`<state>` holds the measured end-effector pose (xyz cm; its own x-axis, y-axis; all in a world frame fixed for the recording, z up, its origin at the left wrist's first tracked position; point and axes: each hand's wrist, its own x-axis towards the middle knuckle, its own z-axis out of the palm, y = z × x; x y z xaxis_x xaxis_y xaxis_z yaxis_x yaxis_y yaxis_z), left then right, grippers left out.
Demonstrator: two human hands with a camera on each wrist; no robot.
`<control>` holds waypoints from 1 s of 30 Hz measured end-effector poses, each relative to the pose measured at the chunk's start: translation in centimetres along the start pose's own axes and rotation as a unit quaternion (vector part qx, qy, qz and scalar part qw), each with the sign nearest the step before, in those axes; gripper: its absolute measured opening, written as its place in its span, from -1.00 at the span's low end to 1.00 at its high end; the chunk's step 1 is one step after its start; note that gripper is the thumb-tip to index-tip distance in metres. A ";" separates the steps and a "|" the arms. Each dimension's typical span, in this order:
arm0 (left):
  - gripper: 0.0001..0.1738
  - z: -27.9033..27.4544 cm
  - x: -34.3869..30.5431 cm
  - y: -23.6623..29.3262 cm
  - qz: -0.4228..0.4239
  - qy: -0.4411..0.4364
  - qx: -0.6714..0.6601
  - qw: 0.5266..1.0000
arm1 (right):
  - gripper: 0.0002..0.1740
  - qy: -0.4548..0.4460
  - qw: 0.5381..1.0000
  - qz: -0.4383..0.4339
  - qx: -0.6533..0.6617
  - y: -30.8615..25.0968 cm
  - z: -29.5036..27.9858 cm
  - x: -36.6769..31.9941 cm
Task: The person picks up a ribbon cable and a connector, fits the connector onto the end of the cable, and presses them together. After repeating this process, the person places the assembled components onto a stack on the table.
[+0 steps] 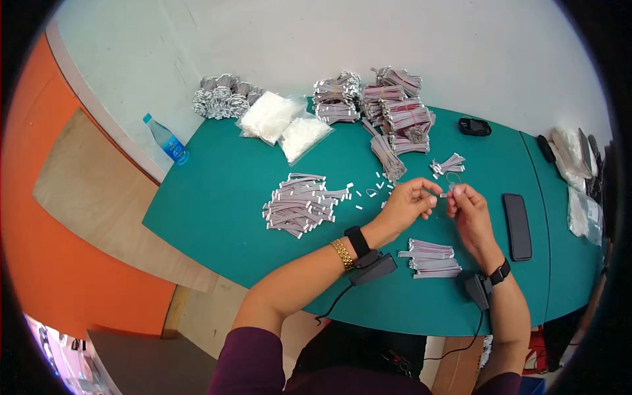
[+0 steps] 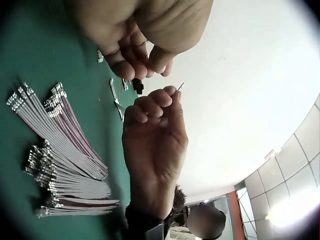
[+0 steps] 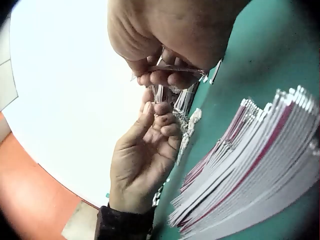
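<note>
My right hand (image 1: 471,214) is raised over the table, its thumb and fingers pinching a short flat ribbon cable (image 3: 172,69). In the left wrist view, one thin end of that cable juts past the fingertips. Close beside it is my left hand (image 1: 411,204), fingers loosely bent, thumb apart from the index finger, with nothing visible between them. A neat stack of grey ribbon cables (image 1: 431,259) with white ends lies below the hands. Beyond the right hand are a thin yellowish loop (image 1: 454,178) and a few loose ribbon cables (image 1: 449,164).
A spread pile of ribbon cables (image 1: 303,205) lies left on the green table (image 1: 224,197). Banded bundles (image 1: 405,112) and bags of white parts (image 1: 270,117) stand along the wall. A phone (image 1: 517,226), black device (image 1: 474,126) and bottle (image 1: 166,139) sit around the edges.
</note>
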<state>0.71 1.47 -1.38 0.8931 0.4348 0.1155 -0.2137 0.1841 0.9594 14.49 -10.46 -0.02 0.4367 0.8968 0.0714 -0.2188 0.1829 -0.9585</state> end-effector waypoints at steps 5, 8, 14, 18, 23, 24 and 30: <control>-0.82 -0.3 0.6 -0.4 0.004 0.011 -0.011 1.000 | -0.81 -0.006 0.999 0.006 -0.037 -0.2 -0.4 -0.6; -0.82 -0.3 0.6 -0.5 0.003 0.018 -0.010 1.000 | -0.82 -0.014 0.999 0.011 -0.039 -0.2 0.0 -0.8; -0.81 -0.3 0.2 0.1 0.020 0.004 -0.007 1.000 | -0.85 -0.031 0.998 0.006 -0.046 -0.3 0.4 -1.3; -0.81 -0.3 0.1 -0.1 0.022 -0.006 -0.012 1.000 | -0.87 -0.039 0.998 0.000 -0.045 0.0 0.5 -1.5; -0.81 -0.5 0.6 -0.4 0.023 -0.018 -0.020 0.999 | -0.84 -0.045 0.998 0.010 -0.039 0.1 0.0 -1.5; -0.81 -0.5 0.5 -0.3 0.024 -0.016 -0.019 0.999 | -0.83 -0.047 0.998 0.009 -0.035 0.0 -0.1 -1.4; -0.84 0.0 0.3 0.2 0.030 -0.007 0.017 0.999 | -0.83 -0.059 0.998 0.003 -0.028 0.0 -0.1 -1.4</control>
<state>0.94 1.62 -1.13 0.8848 0.4313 0.1764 -0.2539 0.1288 0.9586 13.94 -11.72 -0.15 0.3281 0.9400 0.0938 -0.1709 0.1567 -0.9727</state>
